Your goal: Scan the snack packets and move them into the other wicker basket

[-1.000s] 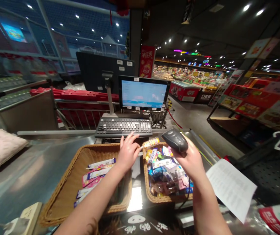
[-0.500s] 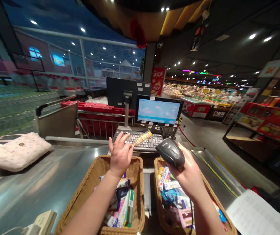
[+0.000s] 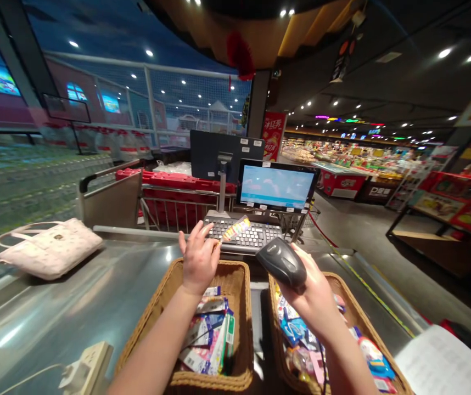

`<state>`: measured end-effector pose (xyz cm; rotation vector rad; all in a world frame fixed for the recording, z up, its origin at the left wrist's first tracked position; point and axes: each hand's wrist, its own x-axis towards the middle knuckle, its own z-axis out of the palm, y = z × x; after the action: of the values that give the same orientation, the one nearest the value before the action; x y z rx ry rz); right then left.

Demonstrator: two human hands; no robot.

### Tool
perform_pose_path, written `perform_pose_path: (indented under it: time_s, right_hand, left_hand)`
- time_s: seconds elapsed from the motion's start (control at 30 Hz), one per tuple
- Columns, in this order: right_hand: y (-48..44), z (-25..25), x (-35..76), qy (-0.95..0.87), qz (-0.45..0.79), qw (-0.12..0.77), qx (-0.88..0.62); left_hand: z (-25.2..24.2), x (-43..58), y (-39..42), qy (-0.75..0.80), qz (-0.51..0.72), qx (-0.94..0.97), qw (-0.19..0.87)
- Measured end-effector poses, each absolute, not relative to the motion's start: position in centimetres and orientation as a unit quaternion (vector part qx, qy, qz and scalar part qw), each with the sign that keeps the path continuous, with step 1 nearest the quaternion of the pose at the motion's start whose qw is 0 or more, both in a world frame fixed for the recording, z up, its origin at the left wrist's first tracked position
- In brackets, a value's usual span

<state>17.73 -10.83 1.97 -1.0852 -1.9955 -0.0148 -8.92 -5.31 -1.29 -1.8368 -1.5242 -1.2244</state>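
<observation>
Two baskets, narrow gap between rims, scanner in right hand

Spotlights dot the dark ceiling; grey floor below.

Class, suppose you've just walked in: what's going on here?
At a counter, a person's left hand holds a wrapped sweet by one end, in front of the keyboard as seen here. The right hand grips a black scanner, apart from the sweet. Below the hands, two wicker baskets hold packets. A lit screen stands behind the keyboard.
</observation>
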Motion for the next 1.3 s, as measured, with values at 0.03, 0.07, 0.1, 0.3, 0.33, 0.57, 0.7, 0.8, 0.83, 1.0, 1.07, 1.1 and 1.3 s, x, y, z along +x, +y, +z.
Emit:
perform_pose_path:
  time_s: [0.03, 0.07, 0.1, 0.3, 0.33, 0.57, 0.7, 0.8, 0.83, 1.0, 1.07, 1.1, 1.3]
  right_hand:
    - [-10.9, 1.9, 17.6, -0.797, -0.001, 0.42, -0.433]
    - [-11.0, 1.7, 17.5, -0.798, 0.005, 0.419, -0.433]
    - [-11.0, 1.6, 17.4, -0.8, 0.01, 0.416, -0.432]
    - [-11.0, 0.9, 17.0, -0.8, 0.023, 0.408, -0.439]
    - [-11.0, 0.8, 16.9, -0.801, 0.025, 0.405, -0.441]
    - [-10.7, -0.4, 16.0, -0.803, 0.05, 0.388, -0.45]
    - [-10.4, -1.0, 15.4, -0.804, 0.048, 0.383, -0.453]
    - [-10.3, -1.5, 15.1, -0.805, 0.055, 0.383, -0.449]
    - [-10.3, -1.6, 15.0, -0.805, 0.059, 0.383, -0.449]
    - [-10.5, -2.1, 15.0, -0.802, 0.073, 0.374, -0.46]
    - [-10.6, -2.2, 15.0, -0.801, 0.076, 0.371, -0.464]
    - [-10.7, -2.3, 15.0, -0.802, 0.077, 0.367, -0.465]
    - [-10.8, -2.8, 15.0, -0.806, 0.099, 0.345, -0.471]
  left_hand:
    - [-1.3, -9.0, -5.4, -0.554, -0.444, -0.666, 0.227]
    - [-1.4, -9.1, -5.5, -0.556, -0.444, -0.666, 0.226]
    - [-1.5, -9.2, -5.5, -0.557, -0.444, -0.665, 0.225]
    - [-2.4, -9.9, -6.0, -0.564, -0.433, -0.672, 0.209]
    - [-2.6, -10.1, -6.1, -0.566, -0.429, -0.673, 0.206]
    - [-4.9, -11.6, -6.6, -0.59, -0.375, -0.694, 0.172]
    - [-6.5, -12.5, -6.7, -0.597, -0.339, -0.711, 0.153]
    - [-7.6, -13.1, -6.7, -0.596, -0.303, -0.733, 0.125]
    - [-8.0, -13.3, -6.8, -0.596, -0.291, -0.74, 0.114]
    - [-9.9, -14.2, -7.0, -0.604, -0.245, -0.755, 0.07]
    - [-10.6, -14.4, -7.1, -0.609, -0.23, -0.757, 0.06]
    - [-10.9, -14.4, -7.1, -0.612, -0.222, -0.757, 0.056]
    - [-12.4, -14.7, -6.8, -0.629, -0.166, -0.759, 0.015]
